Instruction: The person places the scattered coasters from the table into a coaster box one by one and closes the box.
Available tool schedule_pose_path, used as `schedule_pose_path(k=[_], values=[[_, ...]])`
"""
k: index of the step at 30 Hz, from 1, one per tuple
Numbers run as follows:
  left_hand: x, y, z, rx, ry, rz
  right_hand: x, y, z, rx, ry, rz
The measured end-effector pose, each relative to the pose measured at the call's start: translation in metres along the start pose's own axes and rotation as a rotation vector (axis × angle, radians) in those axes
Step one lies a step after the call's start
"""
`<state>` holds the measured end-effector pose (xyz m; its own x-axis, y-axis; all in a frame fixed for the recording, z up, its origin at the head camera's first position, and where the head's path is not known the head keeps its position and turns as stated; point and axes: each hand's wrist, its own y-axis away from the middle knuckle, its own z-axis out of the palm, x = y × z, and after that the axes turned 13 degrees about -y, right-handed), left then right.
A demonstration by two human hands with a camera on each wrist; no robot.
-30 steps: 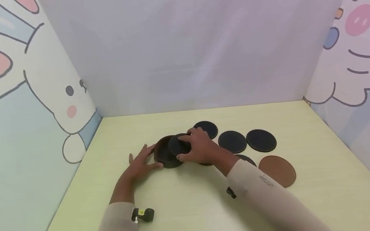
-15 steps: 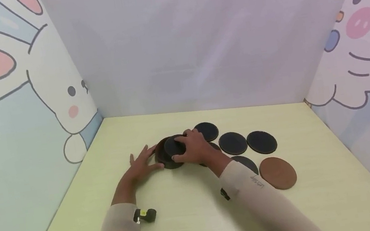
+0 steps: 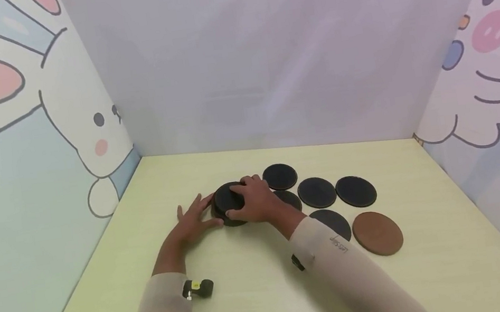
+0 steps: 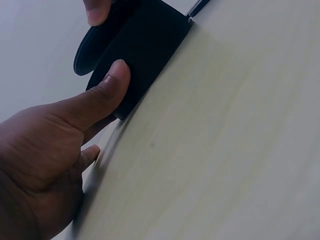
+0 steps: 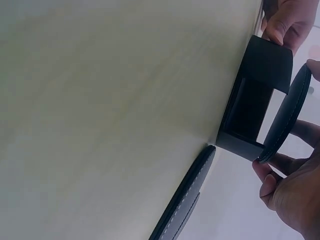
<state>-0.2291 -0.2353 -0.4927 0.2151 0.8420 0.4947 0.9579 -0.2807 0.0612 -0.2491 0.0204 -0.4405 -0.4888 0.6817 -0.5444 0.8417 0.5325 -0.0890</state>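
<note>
My left hand (image 3: 194, 224) grips the round dark coaster holder (image 4: 150, 45) on the table, its thumb against the outer wall. The holder has a notch in its side, seen in the right wrist view. My right hand (image 3: 256, 201) pinches a round black coaster (image 5: 287, 115) by its edge. That coaster is tilted over the holder's opening, its lower edge at or very near the rim. From the head view the coaster covers most of the holder, so the inside is largely hidden.
Several black coasters lie flat to the right: one at the back (image 3: 280, 176), one in the middle (image 3: 317, 192), one farther right (image 3: 356, 191), others partly behind the right arm. A brown coaster (image 3: 378, 233) lies nearest the front. Printed walls enclose the pale table (image 3: 250, 294).
My right hand has moved left with the black coaster, from the holder's right side to over its opening. The left hand has stayed at the holder.
</note>
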Motion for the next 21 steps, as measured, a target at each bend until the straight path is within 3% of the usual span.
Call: schedule_pose_path(k=[12, 21], values=[[0.0035, -0.0009, -0.0020, -0.013, -0.017, 0.007, -0.0004, -0.0035, 0.0015, -0.036, 0.016, 0.004], [-0.0008, 0.0004, 0.0028, 0.022, -0.020, 0.014, 0.0037, 0.0001, -0.0005, -0.025, -0.036, 0.038]])
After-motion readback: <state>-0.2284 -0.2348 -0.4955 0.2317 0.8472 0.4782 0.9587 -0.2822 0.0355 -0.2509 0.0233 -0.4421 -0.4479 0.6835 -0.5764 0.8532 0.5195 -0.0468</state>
